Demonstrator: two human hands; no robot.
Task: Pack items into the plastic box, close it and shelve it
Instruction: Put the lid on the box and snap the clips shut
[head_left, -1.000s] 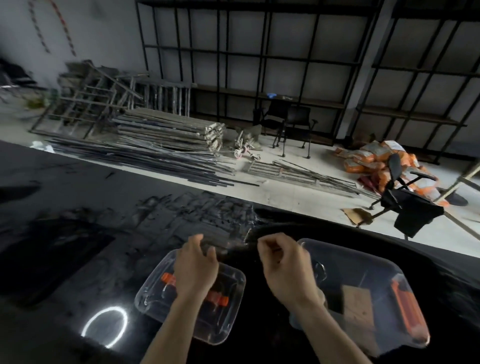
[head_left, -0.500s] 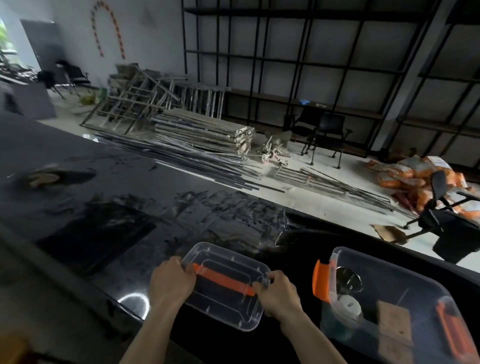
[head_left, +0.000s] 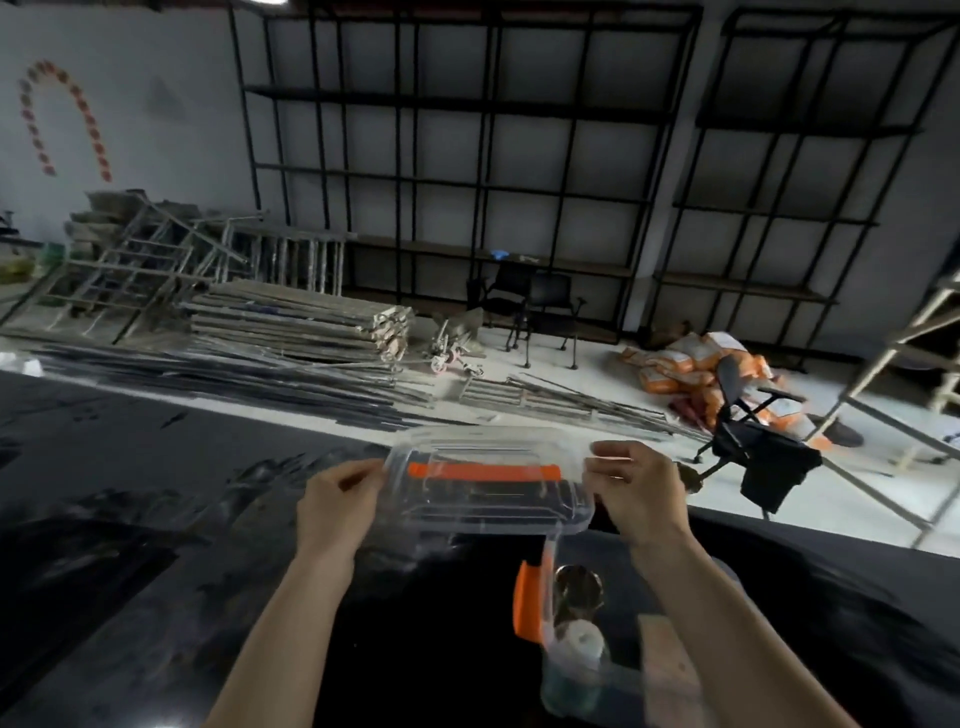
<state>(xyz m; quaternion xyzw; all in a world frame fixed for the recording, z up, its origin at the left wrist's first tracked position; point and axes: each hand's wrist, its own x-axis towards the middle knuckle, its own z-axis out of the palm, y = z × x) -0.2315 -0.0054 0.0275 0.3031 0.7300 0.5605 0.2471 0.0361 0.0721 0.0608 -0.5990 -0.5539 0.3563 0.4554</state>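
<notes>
I face tall black shelving (head_left: 467, 156) on a grey wall (head_left: 130, 104), metal frames (head_left: 291, 322) stacked on pale floor (head_left: 597, 374).

Dim interior, dark glossy table (head_left: 156, 519) faintly reflecting; motion blur throughout, wide-angle bowing at edges.

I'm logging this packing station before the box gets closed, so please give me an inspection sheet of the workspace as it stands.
Surface: black glossy table, smeared and dusty.
Job's things: clear lid with an orange handle, held in the air; open plastic box below it at right, orange latch on its left end, items inside, too blurred to name.
Clutter: nothing seen on the table.
Grippers: left hand and right hand grip the lid's short ends.
Cables: nothing seen.
Surroundings: black shelving on the back wall, stacked boards, orange sacks, chairs.
</notes>
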